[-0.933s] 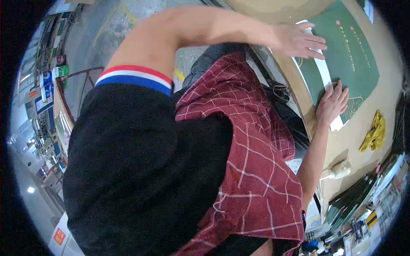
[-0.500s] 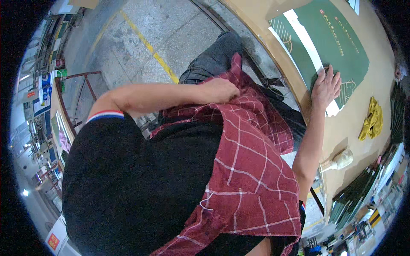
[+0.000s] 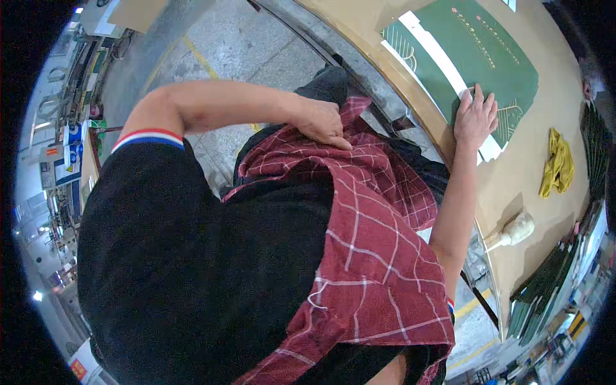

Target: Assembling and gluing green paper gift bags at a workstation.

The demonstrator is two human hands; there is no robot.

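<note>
My left hand (image 3: 321, 122) rests against the red checked apron (image 3: 378, 256) over my lap. Its fingers curl in at a fold of the cloth, with the fingertips partly hidden. My right hand (image 3: 476, 119) lies open, palm down, on a green cover sheet (image 3: 494, 64) with gold print and line patterns. Across that sheet runs a white strip (image 3: 436, 51), and its lower end comes close to my right fingers. The green sheet lies near the edge of the tan worktable (image 3: 507, 186).
A yellow-olive cloth (image 3: 557, 163) lies crumpled right of the sheet. Nearer me is a brush-like tool with a pale bulbous head (image 3: 516, 229). Stacked dark green sheets (image 3: 545, 285) stand along the table's right side. A metal frame edge (image 3: 301, 38) runs beside the table.
The whole view has shifted a little. My left hand has moved slightly left along the apron and shows less blur. My right hand stays flat on the green sheet.
</note>
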